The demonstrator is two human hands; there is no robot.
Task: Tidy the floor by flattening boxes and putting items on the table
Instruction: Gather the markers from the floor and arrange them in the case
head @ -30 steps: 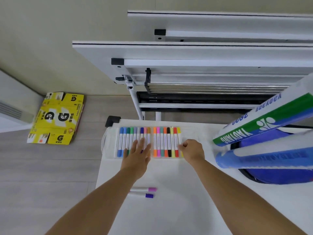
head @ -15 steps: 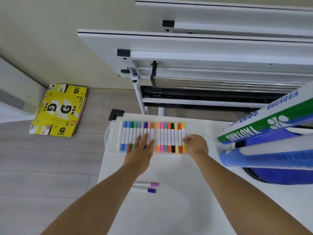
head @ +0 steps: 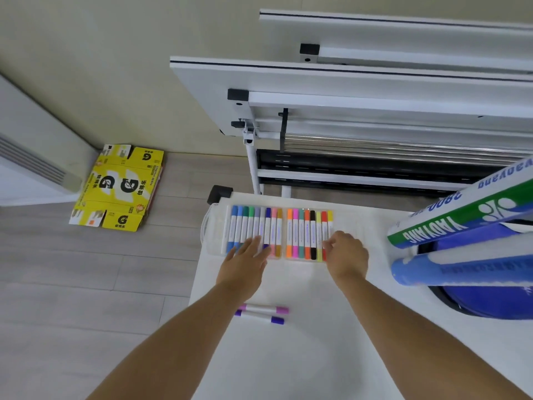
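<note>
- Your left hand is lying flat, fingers straight and released, pressing on the left bank of markers in the clear marker case. The case sits at the far-left corner of the surface.
- Your right hand is at the right end of the row, fingers curled in beside the red and yellow markers. I can't tell whether they pinch one or only touch it.
- This looks like the seating step, getting every marker snug in its slot. Use that flat left palm as the anchor. The case looks light and sits close to the surface's left edge, so a sideways shove from the right could slide it off.
- Press each barrel straight down, not across, and work along the row one marker at a time.
- The pink marker and the purple marker lie loose, side by side, just beside your left forearm and well apart from the case. They're probably next in. Round barrels roll, so lift that forearm clear rather than dragging it back.
- Mind your right elbow: the green-and-white tube and the blue tube are close on that side.
- The yellow box lies flattened on the floor by the wall, so that part looks done.
</note>
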